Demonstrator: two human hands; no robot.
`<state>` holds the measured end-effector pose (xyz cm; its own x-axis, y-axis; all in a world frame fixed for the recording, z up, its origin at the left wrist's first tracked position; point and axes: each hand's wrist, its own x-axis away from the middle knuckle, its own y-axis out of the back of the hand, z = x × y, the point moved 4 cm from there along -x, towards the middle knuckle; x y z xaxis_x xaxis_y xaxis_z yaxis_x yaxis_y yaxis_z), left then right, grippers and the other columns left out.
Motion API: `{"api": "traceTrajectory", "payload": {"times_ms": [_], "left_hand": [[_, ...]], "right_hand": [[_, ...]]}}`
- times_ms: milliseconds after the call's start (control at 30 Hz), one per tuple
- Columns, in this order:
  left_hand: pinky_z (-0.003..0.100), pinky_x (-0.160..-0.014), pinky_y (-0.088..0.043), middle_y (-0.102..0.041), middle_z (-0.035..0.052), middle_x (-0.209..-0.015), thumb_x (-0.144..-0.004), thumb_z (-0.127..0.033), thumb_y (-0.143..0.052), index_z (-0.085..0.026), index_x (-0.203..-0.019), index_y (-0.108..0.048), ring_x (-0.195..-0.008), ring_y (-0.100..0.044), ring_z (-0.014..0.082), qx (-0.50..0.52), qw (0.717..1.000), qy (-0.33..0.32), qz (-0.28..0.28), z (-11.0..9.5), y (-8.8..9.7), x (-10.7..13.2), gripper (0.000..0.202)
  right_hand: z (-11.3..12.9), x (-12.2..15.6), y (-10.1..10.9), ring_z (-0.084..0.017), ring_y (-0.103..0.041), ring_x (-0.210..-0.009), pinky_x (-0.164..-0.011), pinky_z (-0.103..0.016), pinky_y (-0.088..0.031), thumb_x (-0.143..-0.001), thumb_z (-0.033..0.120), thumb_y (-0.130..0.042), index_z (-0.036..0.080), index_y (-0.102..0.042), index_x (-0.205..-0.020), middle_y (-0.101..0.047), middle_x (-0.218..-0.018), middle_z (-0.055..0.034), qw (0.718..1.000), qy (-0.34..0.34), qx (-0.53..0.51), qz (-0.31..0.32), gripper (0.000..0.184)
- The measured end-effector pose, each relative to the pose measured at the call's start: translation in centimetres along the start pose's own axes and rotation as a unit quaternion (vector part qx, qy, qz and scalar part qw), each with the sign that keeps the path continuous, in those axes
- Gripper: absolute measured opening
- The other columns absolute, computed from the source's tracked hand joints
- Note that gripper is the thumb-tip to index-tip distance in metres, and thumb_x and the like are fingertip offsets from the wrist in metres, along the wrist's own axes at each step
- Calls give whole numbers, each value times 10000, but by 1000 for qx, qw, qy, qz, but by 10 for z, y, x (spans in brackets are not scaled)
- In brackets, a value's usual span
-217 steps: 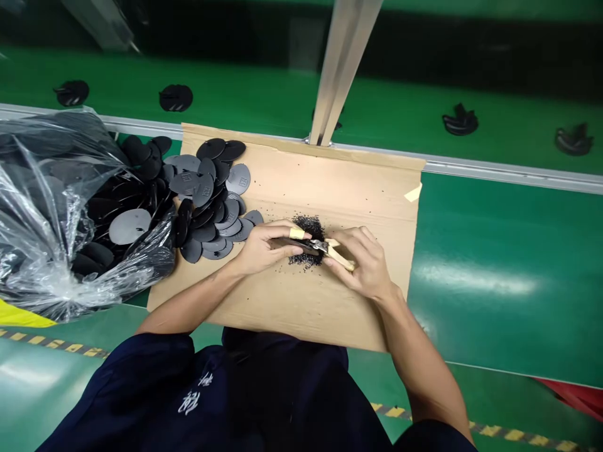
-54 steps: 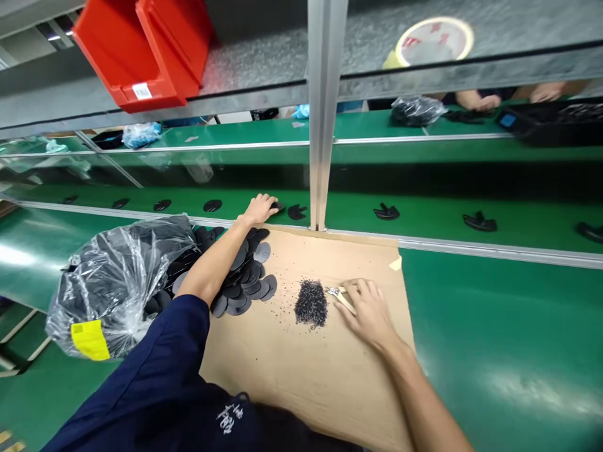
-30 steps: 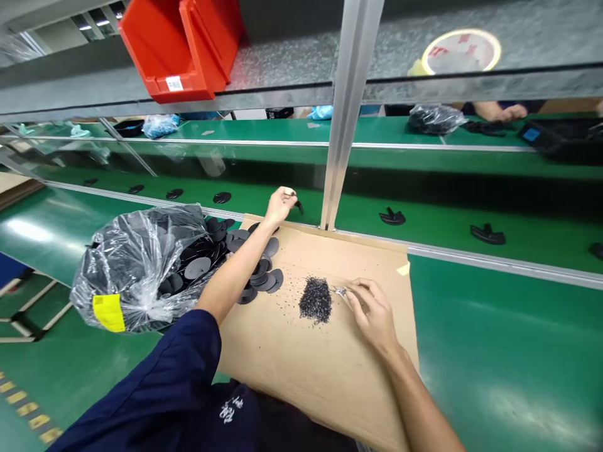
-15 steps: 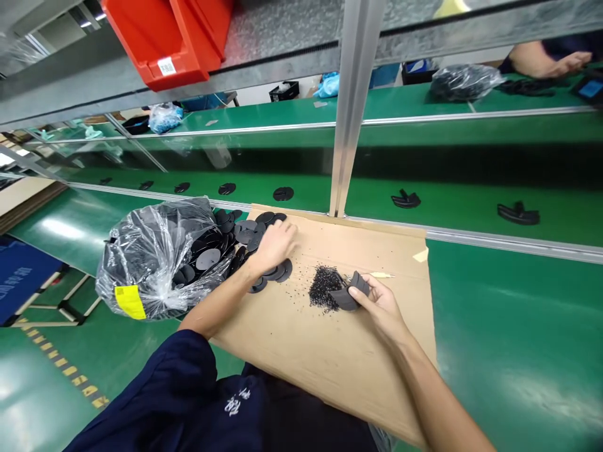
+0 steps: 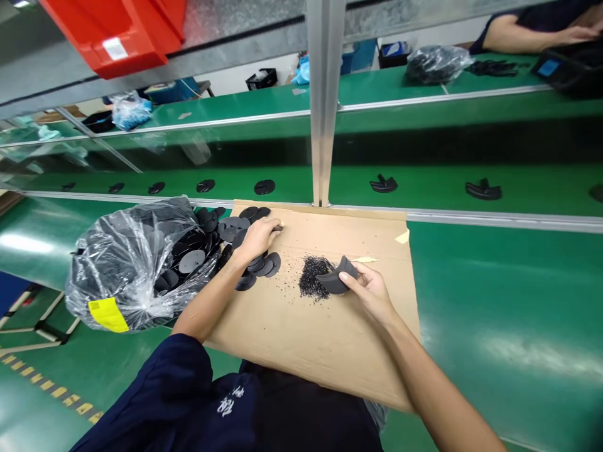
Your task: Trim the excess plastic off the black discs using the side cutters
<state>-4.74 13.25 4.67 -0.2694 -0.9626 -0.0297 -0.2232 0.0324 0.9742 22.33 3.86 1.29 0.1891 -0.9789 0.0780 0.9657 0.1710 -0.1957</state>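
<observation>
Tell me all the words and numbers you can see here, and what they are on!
On the dark blue garment, white stitched characters: too blurred to read.
On the red bin, a white label: too small to read.
On the plastic bag, a yellow label: no print can be made out.
On the black piece in the right hand: no marks can be read.
Nothing here can be quoted.
</observation>
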Motion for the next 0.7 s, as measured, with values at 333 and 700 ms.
{"api": "traceTrajectory", "payload": {"times_ms": [333,700], "left_hand": [[269,-849,-602,-756,82,-1070,-953,-429,-672,-190,-1226,-644,-972,-743,181,425,891,-151,-47,-87,-21,58,364],[322,-884,-603,-744,105,-1044,-1075,-330,-411,-181,-1184,-682,-973,-719,189,279,932,-162,-167,-107,-48,80,328]], "right_hand": [[-14,13,-17,-172,-700,-716,-618,-281,-589,-701,570,-872,203,-734,-928,-728,-801,-1,997,-77,-10,20,453],[-11,17,-25,-148,-614,-670,-669,-300,-585,-664,641,-864,210,-698,-829,-665,-747,11,996,-82,15,21,490]]}}
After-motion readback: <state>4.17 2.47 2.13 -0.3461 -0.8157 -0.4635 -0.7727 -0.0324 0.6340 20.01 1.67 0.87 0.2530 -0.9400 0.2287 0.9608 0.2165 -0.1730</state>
